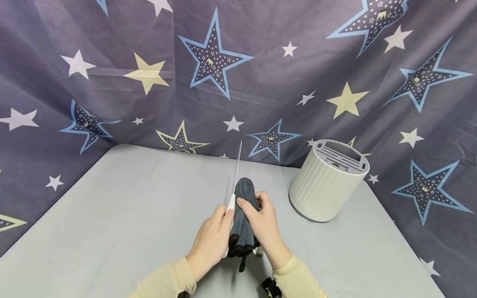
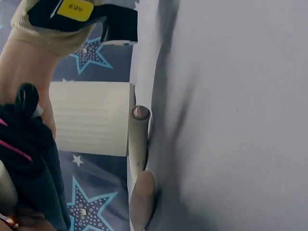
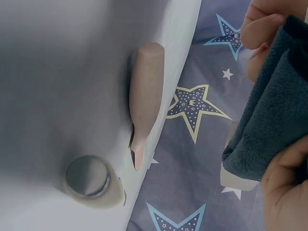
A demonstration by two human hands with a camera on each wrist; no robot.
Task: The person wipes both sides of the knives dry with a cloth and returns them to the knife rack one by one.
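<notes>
My left hand grips the white handle of a knife, whose thin blade points up and away. Close against its right side is a folded dark grey-blue cloth, held by my right hand with the thumb on the near face. Black edging and a small loop hang from the lower end of the cloth. In the left wrist view the cloth shows pink lines on its dark trim. Both hands are raised over the table in the right wrist view, partly cut off by the frame.
A white ribbed knife block with a slotted grey top stands at the right. On the grey table, below the hands, lie a pale-handled tool and another pale piece with a round end. A star-patterned curtain hangs behind.
</notes>
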